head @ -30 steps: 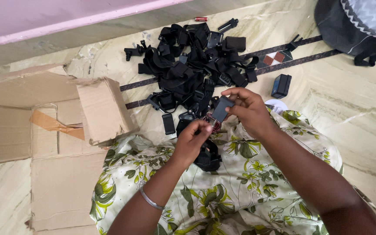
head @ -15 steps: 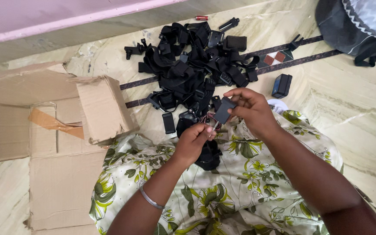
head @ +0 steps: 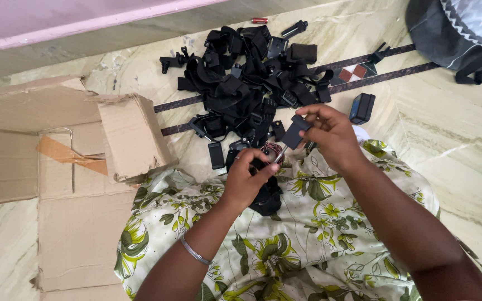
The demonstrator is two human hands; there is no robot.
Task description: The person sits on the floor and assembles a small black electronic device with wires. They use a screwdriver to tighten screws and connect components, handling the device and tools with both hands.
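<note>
Head view showed the right hand [head: 330,132] pinching a small black block [head: 293,131] above the lap; the left hand [head: 246,177] gripped its wires [head: 273,150]. Steady, gentle pulling seemed wisest.

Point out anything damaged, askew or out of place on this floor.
The cardboard box is torn open and flattened, with one flap bent up and brown tape peeling. A lone red battery lies by the wall, apart from the tangled black straps.
</note>
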